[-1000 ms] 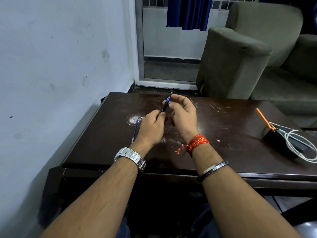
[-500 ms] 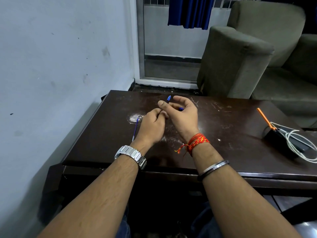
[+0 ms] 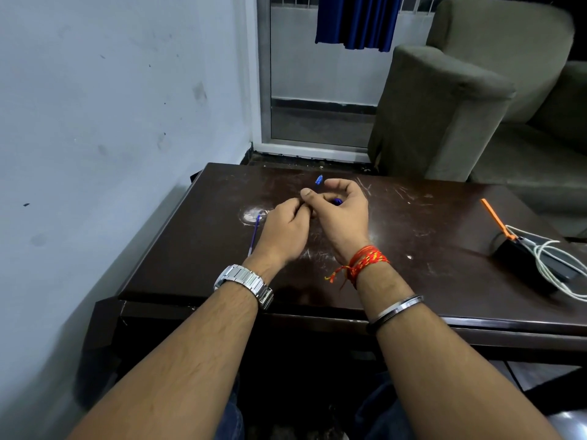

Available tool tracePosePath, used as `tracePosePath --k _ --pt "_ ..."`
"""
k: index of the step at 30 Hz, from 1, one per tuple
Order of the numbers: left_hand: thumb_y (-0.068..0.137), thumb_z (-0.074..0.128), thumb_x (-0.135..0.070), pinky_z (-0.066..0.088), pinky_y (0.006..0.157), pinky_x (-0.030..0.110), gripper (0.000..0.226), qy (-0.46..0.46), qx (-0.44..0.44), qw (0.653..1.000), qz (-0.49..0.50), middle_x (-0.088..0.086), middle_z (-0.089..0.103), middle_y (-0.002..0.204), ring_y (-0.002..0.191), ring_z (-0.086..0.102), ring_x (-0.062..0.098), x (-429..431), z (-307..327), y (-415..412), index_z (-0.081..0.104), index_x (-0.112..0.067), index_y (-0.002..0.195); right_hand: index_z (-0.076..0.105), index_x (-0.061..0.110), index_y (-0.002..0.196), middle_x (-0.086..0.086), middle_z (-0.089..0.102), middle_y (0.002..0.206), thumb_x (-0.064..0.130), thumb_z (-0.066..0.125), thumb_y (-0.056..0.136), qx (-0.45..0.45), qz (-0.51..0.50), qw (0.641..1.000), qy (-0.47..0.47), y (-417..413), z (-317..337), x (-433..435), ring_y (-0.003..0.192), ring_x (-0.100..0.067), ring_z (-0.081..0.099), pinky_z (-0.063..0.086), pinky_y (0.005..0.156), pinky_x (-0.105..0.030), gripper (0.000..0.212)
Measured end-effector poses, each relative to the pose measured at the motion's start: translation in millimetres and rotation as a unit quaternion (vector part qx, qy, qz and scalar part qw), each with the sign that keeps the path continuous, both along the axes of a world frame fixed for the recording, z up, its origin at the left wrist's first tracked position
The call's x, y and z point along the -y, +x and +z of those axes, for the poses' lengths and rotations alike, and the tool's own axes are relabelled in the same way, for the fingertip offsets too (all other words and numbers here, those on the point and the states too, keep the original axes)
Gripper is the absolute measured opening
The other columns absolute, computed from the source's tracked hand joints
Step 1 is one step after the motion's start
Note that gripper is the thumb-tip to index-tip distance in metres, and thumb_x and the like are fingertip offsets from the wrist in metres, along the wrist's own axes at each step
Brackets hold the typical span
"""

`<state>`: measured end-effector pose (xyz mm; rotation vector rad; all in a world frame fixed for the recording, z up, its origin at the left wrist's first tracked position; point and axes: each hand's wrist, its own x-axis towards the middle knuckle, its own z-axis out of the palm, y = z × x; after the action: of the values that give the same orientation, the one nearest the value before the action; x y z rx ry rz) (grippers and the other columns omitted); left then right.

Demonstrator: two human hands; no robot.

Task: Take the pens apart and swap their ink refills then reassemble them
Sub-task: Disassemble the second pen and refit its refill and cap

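Observation:
My left hand [image 3: 286,228] and my right hand [image 3: 341,214] meet over the middle of the dark wooden table [image 3: 413,249], fingers pinched together on a blue pen. Most of the pen is hidden by the fingers; a blue bit [image 3: 336,201] shows inside my right palm. A small blue pen tip piece [image 3: 318,179] lies on the table just beyond my right fingers. A thin blue ink refill [image 3: 255,231] lies on the table left of my left hand. An orange pen [image 3: 495,219] rests at the far right, leaning on a black box.
A black box [image 3: 524,262] with white cables [image 3: 552,258] sits at the table's right edge. A wall runs along the left. A grey-green sofa [image 3: 460,106] stands behind the table on the right, beside a door with a blue curtain.
The hands have dropped lower toward the table. The blue pen, held upright a second ago, is now mostly hidden in the fingers, and the blue tip piece lies apart beyond them.

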<state>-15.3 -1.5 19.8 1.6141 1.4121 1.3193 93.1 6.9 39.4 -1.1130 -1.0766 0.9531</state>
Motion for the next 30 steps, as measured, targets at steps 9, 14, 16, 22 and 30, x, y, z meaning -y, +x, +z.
tracePosePath --k 9,14,16,22,30 --pt "0.082 0.047 -0.03 0.033 0.043 0.027 0.029 -0.041 0.019 0.999 0.002 -0.01 0.046 0.043 0.042 0.04 0.008 -4 -4 -10 0.062 -0.028 0.057 0.057 0.017 0.092 0.005 0.065 0.072 0.006 0.076 0.084 -0.174 -0.126 0.974 0.071 14 13 -7 0.063 0.0 0.061 0.05 0.068 -0.014 0.022" --pt "0.08 0.041 -0.029 0.035 0.039 0.024 0.027 -0.045 0.063 0.994 0.076 -0.008 0.048 0.044 0.043 0.043 0.01 -8 -1 -23 0.063 -0.022 0.065 0.064 0.02 0.083 0.0 0.069 0.081 0.022 0.083 0.076 0.054 -0.146 0.988 -0.02 32 2 -9 0.073 -0.009 0.065 0.057 0.075 -0.028 0.02" --pt "0.079 0.041 -0.03 0.034 0.04 0.027 0.027 -0.059 0.075 0.992 0.084 -0.008 0.049 0.046 0.044 0.043 0.011 -10 -3 -23 0.063 -0.022 0.065 0.068 0.021 0.072 0.0 0.072 0.081 0.026 0.085 0.071 0.287 -0.041 0.95 -0.117 33 -9 -6 0.078 -0.015 0.069 0.059 0.076 -0.034 0.018" --pt "0.075 0.049 -0.027 0.05 0.042 0.03 0.021 -0.081 0.111 0.987 0.088 -0.003 0.052 0.051 0.037 0.046 0.009 -12 -8 -19 0.064 -0.02 0.062 0.073 0.015 0.09 -0.011 0.071 0.1 0.027 0.083 0.068 0.473 0.048 0.85 -0.226 13 -30 -2 0.092 -0.028 0.07 0.06 0.083 -0.04 0.027" --pt "0.08 0.05 -0.02 0.053 0.044 0.03 0.021 -0.092 0.124 0.986 0.065 0.006 0.051 0.061 0.04 0.045 0.007 -13 -8 -20 0.066 -0.01 0.07 0.067 0.009 0.09 -0.011 0.068 0.096 0.044 0.087 0.062 0.481 0.044 0.842 -0.24 17 -29 -2 0.089 -0.028 0.068 0.059 0.076 -0.035 0.049"
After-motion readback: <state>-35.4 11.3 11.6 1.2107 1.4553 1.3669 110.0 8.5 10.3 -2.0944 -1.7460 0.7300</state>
